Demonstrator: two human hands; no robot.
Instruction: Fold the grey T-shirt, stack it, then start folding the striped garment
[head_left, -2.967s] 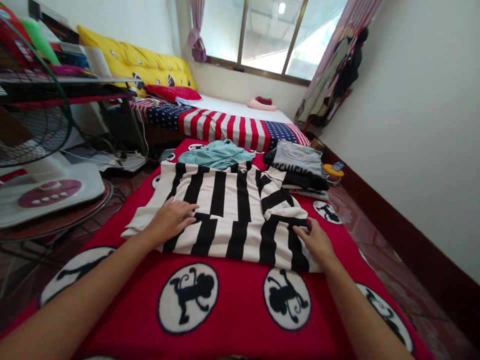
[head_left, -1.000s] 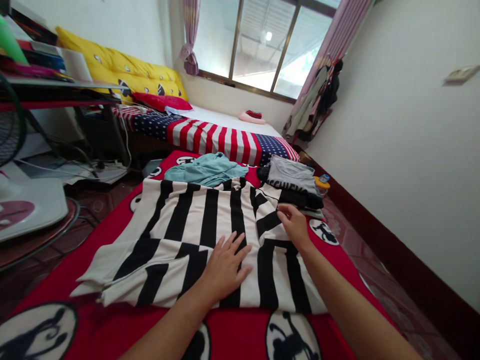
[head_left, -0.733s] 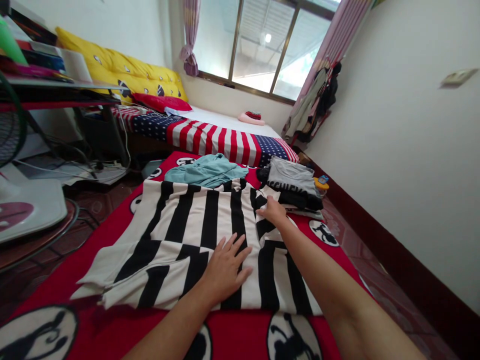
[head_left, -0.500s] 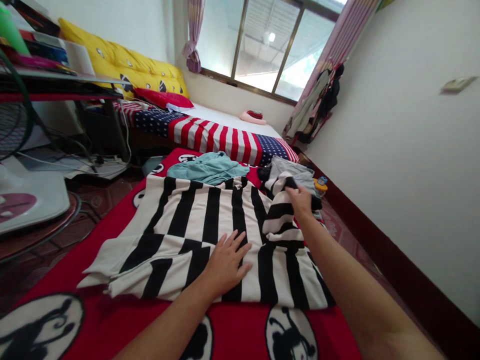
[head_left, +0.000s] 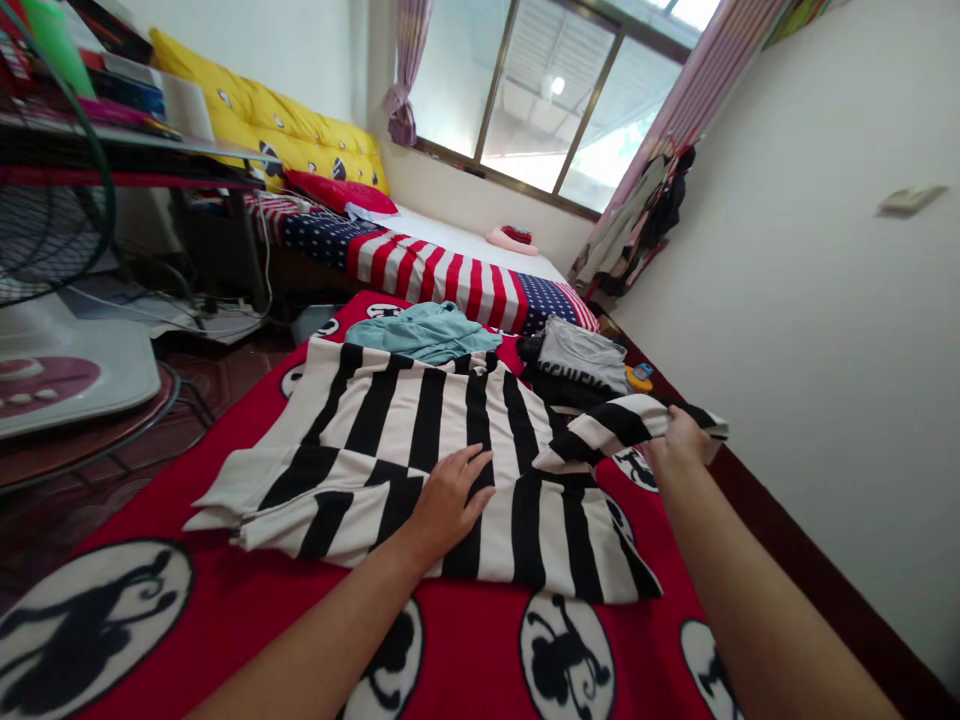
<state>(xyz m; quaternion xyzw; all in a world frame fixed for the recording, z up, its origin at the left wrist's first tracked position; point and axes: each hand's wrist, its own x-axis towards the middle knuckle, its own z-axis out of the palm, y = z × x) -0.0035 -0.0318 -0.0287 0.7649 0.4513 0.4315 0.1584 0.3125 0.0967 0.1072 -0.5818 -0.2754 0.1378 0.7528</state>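
A black-and-white striped shirt (head_left: 442, 430) lies spread on a red blanket (head_left: 465, 660) with cartoon figures in white ovals. My left hand (head_left: 452, 500) rests flat on the middle of the shirt, fingers stretched out. Off to the right, my right hand (head_left: 681, 440) is closed around the end of one striped sleeve, which stretches out from the shirt's body, raised above the blanket. The other sleeve is folded across the shirt's left front part.
Behind the shirt lie a teal garment (head_left: 427, 332) and a folded grey shirt (head_left: 581, 355) over dark cloth. A yellow object (head_left: 640, 377) sits by the right edge. A fan (head_left: 45, 240) and desk stand left; a second bed (head_left: 450, 240) is beyond.
My right hand has pulled the sleeve outward to the right, uncovering the grey shirt and dark lettered cloth. My left hand stays on the shirt. The view has shifted slightly.
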